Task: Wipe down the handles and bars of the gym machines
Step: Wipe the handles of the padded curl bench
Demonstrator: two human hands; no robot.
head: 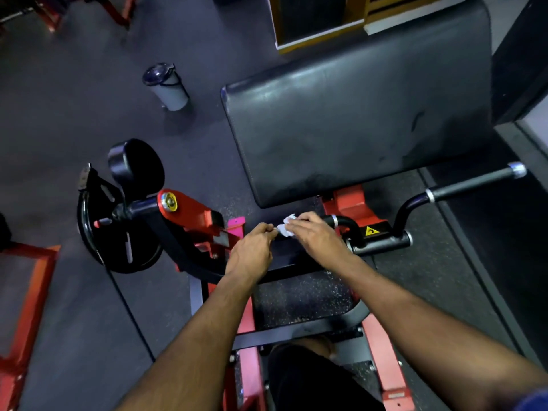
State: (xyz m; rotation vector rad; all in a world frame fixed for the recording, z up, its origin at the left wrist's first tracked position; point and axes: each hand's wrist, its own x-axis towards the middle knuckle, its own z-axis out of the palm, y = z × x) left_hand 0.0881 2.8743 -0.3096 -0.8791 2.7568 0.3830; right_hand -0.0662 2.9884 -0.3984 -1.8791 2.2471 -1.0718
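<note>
Pinching a crumpled white wipe (287, 228) between left hand (252, 250) and right hand (317, 237), we see the curved black handle (345, 223) beside it, below the glossy pad (355, 114).

White wipe (287, 229) — black pad (355, 114), red frame (192, 212).

1. Both forearms are bare from wrist to elbow, with no watch, band or glove on either one.
2. The left hand (252, 250) and the right hand (317, 235) carry no rings that can be made out.
3. A sliver of blue sleeve (533, 400) shows at four o'clock.
4. Black shorts (314, 378) cover the thigh at six o'clock.
</note>
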